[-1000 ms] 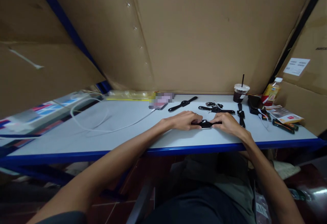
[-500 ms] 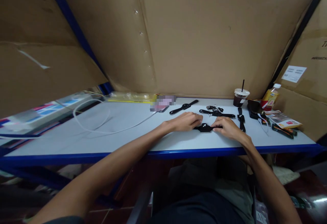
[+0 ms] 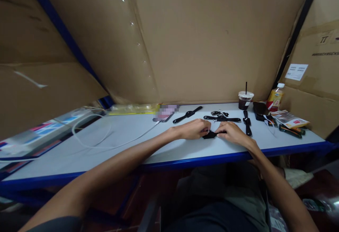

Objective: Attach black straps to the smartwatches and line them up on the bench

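A black spokeshave (image 3: 209,135) lies low over the tabletop near its front edge, between my two hands. My left hand (image 3: 196,129) is closed at its left side and middle, with curled fingers and thumb covering part of the body. My right hand (image 3: 231,132) pinches the right handle. Whether the fingers of my left hand also hold a small part is hidden. Just behind my hands lies another black spokeshave (image 3: 222,119), with small metal parts (image 3: 219,113) beside it. A third spokeshave (image 3: 188,114) rests further left, and one more (image 3: 247,123) stands lengthwise on the right.
A phone (image 3: 166,113) with a white cable (image 3: 132,139) lies at the back. On the right are a drink cup (image 3: 245,101), a bottle (image 3: 275,97), a black case (image 3: 261,110) and packets (image 3: 290,119). A power strip (image 3: 50,129) is at left. Cardboard (image 3: 185,41) walls the back.
My left hand has shifted onto the middle of the spokeshave, covering the silver part seen there before. My right hand stays at the right handle. The view has tilted slightly.
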Demonstrator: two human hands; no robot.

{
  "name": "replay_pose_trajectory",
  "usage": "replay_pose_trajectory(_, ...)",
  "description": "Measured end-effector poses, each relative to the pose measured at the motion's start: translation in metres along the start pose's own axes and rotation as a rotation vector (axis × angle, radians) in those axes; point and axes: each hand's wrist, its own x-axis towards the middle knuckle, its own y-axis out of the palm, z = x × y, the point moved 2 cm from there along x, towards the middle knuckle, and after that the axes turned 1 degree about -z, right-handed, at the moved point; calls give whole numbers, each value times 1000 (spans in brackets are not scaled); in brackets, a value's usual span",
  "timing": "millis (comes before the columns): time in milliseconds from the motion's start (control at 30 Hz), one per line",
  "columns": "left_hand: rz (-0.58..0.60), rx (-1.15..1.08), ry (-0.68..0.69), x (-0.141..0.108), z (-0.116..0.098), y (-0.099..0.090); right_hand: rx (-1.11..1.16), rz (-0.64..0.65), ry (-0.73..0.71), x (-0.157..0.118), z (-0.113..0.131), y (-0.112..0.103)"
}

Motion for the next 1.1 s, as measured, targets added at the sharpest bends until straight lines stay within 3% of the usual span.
replay_pose_trajectory(200,-90,-51,12,-5,8,10,-27,4,-6,-1,1,-2)
replay_pose_trajectory(600,-113,62,98,-5,2,11,13,3,-22,-2,0,-4)
replay_pose_trajectory(867,-130,65,66,-8,7,14,-48,25,25,-3,5,-5)
replay_pose_trajectory(1000,-173,108,-8,-10,16,13,-188,61,83,-14,-3,-26)
replay_pose_trajectory(1100,-209,167,-89,-11,28,10,-335,-31,229,-25,-20,-52)
